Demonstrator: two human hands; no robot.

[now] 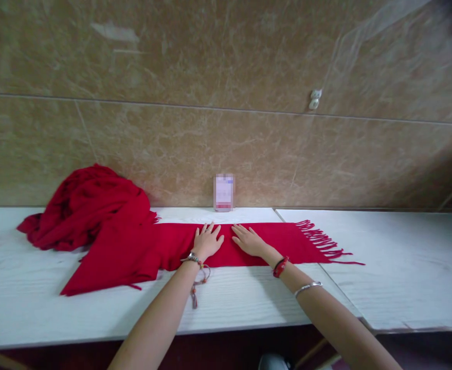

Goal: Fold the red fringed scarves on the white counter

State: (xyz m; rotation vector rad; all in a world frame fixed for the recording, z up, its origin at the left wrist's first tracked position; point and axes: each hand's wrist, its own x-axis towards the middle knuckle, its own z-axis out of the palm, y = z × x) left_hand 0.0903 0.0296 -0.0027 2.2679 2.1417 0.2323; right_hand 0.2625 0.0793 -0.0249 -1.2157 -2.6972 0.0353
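A red scarf (283, 241) lies along the white table, its right part spread in a flat strip that ends in a twisted fringe. The left part is bunched into a loose heap against the wall, with a flat corner reaching toward the front. My left hand (208, 242) rests on the strip near its middle, fingers stretched out and apart. Just to the right, my right hand (249, 240) lies flat on the same cloth, its fingers pointing left. Neither hand grips the fabric.
Behind the scarf, a blurred-out phone-like card (224, 192) leans on the brown marble-tiled wall (172, 149). A small white cat-shaped figure (315, 99) sticks to the wall higher up. The white tabletop (411, 272) has a seam right of centre and a front edge below my wrists.
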